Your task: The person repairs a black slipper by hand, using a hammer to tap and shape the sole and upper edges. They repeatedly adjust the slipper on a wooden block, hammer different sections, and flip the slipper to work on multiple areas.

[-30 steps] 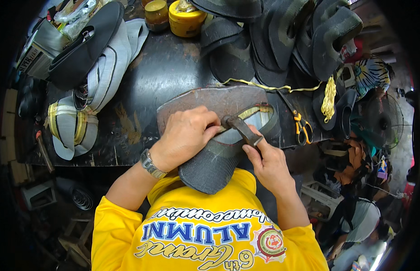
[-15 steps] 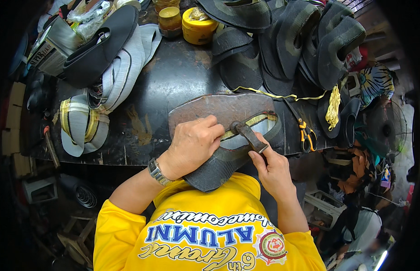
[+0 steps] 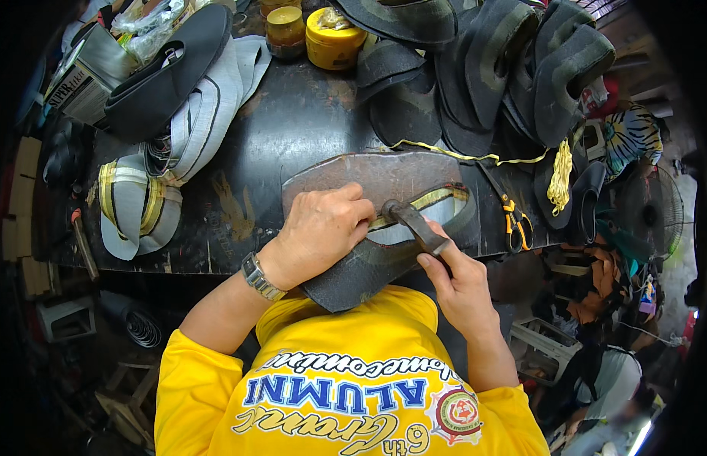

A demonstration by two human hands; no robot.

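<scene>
A black shoe upper (image 3: 350, 285) lies over a brown, worn slab (image 3: 323, 175) at the table's near edge, its toe toward me. Its opening shows a pale lining and a yellow strip along the rim. My left hand (image 3: 323, 228) is closed on the rim at the left side of the opening; the fingertips are partly hidden. A dark metal hammer (image 3: 416, 226) is gripped in my right hand (image 3: 460, 277), its round face against the rim near my left fingers. Most of its handle is hidden by the hand.
Orange-handled scissors (image 3: 515, 226) and a yellow cord bundle (image 3: 559, 178) lie to the right. Stacked black uppers (image 3: 483, 68) fill the back right. Pale lined uppers (image 3: 141, 216) and a metal can (image 3: 87, 80) stand left, with a yellow tub (image 3: 334, 45) behind. A fan (image 3: 650, 209) stands farther right.
The hammer head has shifted slightly left along the rim, toward my left fingers. The upper's toe has moved a little left and away from me.
</scene>
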